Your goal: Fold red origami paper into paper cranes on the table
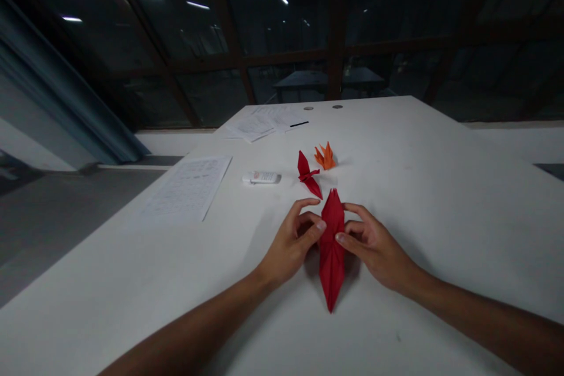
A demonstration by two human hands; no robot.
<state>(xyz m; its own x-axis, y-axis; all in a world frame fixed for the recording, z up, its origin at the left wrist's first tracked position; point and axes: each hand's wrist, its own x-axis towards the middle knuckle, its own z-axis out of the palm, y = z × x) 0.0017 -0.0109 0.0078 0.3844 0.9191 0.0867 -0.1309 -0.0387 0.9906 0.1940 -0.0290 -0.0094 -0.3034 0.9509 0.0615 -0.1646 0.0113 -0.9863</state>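
Since the folded red paper point(331, 264) looks light and easily torn, the left hand point(288, 247) and right hand point(382, 254) aptly pinch its long edges.

The folded paper diamond point(332, 252) between my fingers is plain deep red, at lower centre of the frame. Just above it, the paper crane point(308, 174) is a similar red, and the smaller folded paper piece point(325, 157) at its upper right is bright orange. My bench point(388, 188) is plain greyish white. The correction-tape-sized bottle point(261, 177), left of centre, is white with small reddish and dark print. At left I see a white printed sheet point(189, 188) with grey lines, and, at far left, a blue-grey curtain point(61, 82).
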